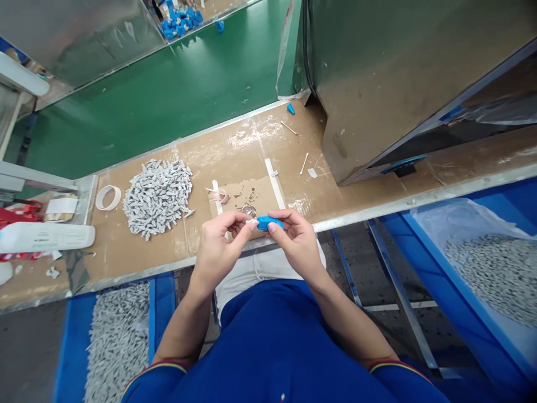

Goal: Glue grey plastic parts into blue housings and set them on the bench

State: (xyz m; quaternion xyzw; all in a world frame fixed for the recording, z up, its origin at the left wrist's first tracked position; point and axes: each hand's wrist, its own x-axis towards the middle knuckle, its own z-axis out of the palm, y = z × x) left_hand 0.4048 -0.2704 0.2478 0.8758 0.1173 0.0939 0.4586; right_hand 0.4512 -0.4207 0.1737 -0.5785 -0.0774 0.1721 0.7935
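Observation:
At the table's front edge, my right hand (pixel 300 240) pinches a small blue plastic piece (pixel 264 223) between thumb and fingers. My left hand (pixel 220 240) is closed at the left end of that piece, its thumb and fingertips pinching a tiny whitish part (pixel 253 221) against or right beside the blue one. I cannot tell whether the two are joined. Just beyond the fingertips lies a small round metallic dish (pixel 249 210) on a taped-down cardboard sheet (pixel 263 193). A small pinkish container (pixel 222 196) with a stick across it stands further left.
A heap of small grey parts (pixel 157 197) lies left, by a tape roll (pixel 108 197) and white bottle (pixel 48 237). Cotton swabs (pixel 304 163) and a blue cone (pixel 291 108) lie right. Behind runs a green belt (pixel 168 98); a metal housing (pixel 377 73) stands right. Blue bins (pixel 161 302) flank me.

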